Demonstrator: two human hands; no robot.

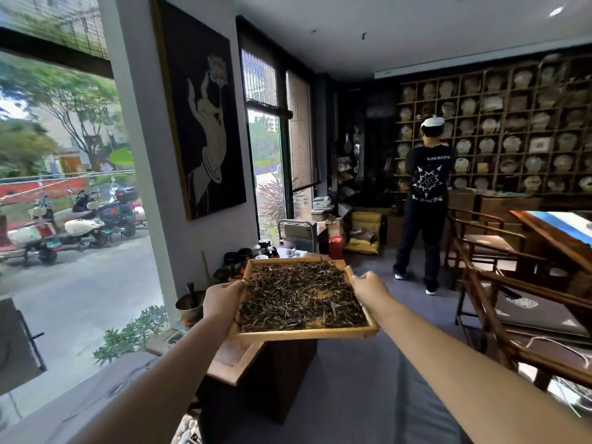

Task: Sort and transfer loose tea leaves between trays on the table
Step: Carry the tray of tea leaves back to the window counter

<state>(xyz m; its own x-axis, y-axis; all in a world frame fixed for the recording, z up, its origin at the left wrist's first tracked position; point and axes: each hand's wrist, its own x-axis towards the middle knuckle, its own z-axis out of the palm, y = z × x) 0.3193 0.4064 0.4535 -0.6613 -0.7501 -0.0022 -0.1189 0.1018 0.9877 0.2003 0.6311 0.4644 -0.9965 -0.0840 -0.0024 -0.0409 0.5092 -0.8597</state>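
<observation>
A wooden tray [307,334] carries loose tea leaves [301,298], with the left hand [221,301] at its left edge and the right hand [368,285] at its right. Below it stands a dark cabinet [266,376]; behind it, teaware [246,254]. Chairs [499,283] stand to the right.

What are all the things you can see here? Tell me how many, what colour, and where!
tray: one, light wood, held up mid-frame
tea leaves: a loose heap, dark brown-green, covering the tray
painting: one, black with a pale hand, on the wall
scooters: several, white and black, outside the window
shelf wall: one, dark wood, far right
standing person: one, black clothes, facing the shelves
chairs: two, brown wood, right
left hand: grips tray's left edge
right hand: grips tray's right edge
</observation>
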